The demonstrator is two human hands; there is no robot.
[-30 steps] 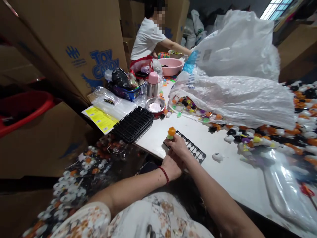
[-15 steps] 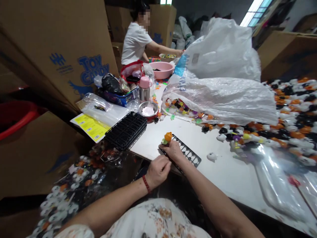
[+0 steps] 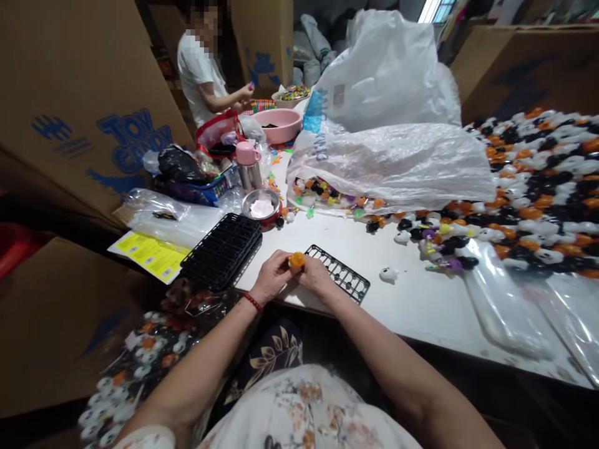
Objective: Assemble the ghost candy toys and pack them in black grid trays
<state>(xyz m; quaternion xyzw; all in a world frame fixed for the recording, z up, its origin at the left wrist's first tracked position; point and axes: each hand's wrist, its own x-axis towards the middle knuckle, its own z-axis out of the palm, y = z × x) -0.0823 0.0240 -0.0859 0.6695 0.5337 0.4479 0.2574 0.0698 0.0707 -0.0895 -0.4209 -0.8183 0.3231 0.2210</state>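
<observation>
An orange pumpkin-shaped piece (image 3: 296, 260) is held between my two hands above the table's front edge. My left hand (image 3: 272, 274), with a red bracelet at its wrist, pinches it from the left. From the right, my right hand (image 3: 315, 275) closes its fingers on the same piece. A black plastic grid tray (image 3: 344, 274) lies flat just beyond and right of my right hand. One white ghost-shaped piece (image 3: 388, 274) rests on the white table (image 3: 322, 231) to the right of that tray.
Stacked black trays (image 3: 223, 249) and a yellow-labelled sheet (image 3: 150, 252) lie left. Behind are a metal bowl (image 3: 262, 207), a pink-lidded flask (image 3: 249, 167) and a big plastic bag (image 3: 388, 162). Many pieces (image 3: 538, 206) cover the right. Another person (image 3: 201, 75) stands at the back left.
My left hand has come up to the orange piece, and my right hand has drawn it off the tray toward me. The other person's arm has pulled back from the bag. The view has shifted right.
</observation>
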